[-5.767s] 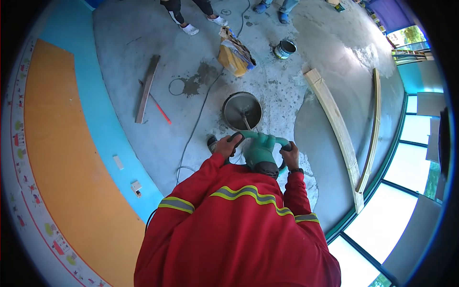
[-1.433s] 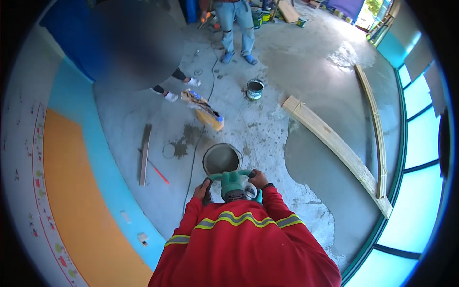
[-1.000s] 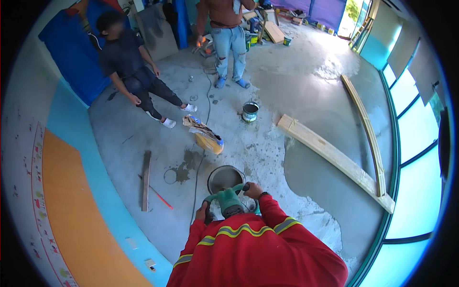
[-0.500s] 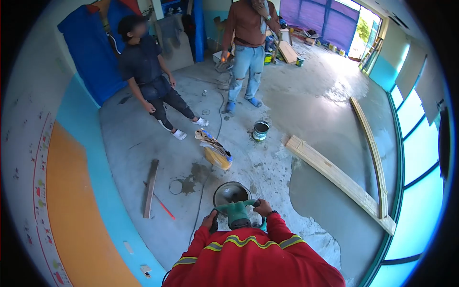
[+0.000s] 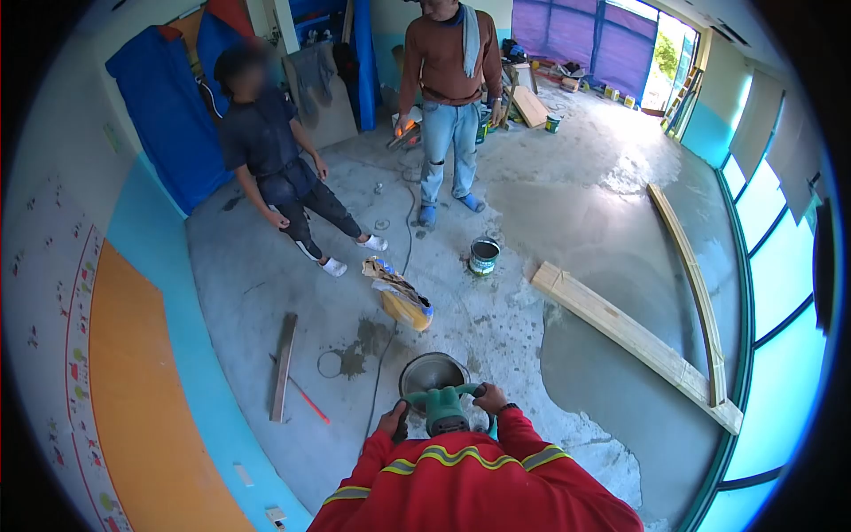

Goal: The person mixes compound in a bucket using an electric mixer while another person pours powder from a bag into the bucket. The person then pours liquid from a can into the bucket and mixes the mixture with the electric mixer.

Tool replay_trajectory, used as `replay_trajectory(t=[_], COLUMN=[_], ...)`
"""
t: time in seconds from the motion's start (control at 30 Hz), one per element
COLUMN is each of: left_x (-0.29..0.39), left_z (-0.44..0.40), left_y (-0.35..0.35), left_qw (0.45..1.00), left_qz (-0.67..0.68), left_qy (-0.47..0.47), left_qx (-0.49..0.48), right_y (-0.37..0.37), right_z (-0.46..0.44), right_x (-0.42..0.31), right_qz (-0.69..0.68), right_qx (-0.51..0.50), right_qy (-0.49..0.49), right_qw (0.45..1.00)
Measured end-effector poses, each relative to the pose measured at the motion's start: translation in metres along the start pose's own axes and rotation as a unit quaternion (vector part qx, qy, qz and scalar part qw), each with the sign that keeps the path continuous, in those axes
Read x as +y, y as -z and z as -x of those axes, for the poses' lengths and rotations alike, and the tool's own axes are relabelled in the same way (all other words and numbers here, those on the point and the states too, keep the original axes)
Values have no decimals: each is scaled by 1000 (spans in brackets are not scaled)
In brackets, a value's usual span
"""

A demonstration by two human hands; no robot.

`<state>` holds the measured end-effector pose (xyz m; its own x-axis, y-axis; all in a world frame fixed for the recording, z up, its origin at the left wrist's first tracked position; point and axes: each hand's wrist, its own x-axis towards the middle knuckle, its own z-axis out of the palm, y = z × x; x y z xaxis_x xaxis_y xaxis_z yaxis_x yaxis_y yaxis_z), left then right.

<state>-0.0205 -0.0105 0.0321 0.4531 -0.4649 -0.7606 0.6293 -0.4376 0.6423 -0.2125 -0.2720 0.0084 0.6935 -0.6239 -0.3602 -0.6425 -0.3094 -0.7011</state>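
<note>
Both my hands grip a green handheld power mixer (image 5: 445,413), seen from above in front of my red jacket. My left hand (image 5: 392,420) is closed round its left handle. My right hand (image 5: 488,399), with a dark band at the wrist, is wrapped round the right handle. Just beyond the mixer is a round mixing tub (image 5: 424,365) with a dark rim and a grey inside. The mixer body hides the tub's near side, and I cannot make out the paddle.
An opened yellow bag (image 5: 406,309) and a bucket (image 5: 484,256) stand ahead. Wooden boards (image 5: 620,330) cross smooth wet-looking floor at right. Left lie a plank (image 5: 284,368) and a red stick (image 5: 312,402). A cable (image 5: 381,377) runs past the tub. Two people stand beyond.
The person in the brown top has lowered a hand from the head and shifted stance. The view has tilted up slightly. My hands keep their hold on the mixer.
</note>
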Motion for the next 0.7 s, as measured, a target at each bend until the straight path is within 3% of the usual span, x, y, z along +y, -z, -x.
replay_trajectory(t=[0.7], left_x=[4], left_z=[-1], left_y=[-8], left_qw=[999], left_qz=[-24], left_qy=[18], left_qx=[-29], right_y=[8], right_z=[24], right_x=[6], right_qz=[-33], right_qx=[-4], right_qy=[-51], right_qw=[998])
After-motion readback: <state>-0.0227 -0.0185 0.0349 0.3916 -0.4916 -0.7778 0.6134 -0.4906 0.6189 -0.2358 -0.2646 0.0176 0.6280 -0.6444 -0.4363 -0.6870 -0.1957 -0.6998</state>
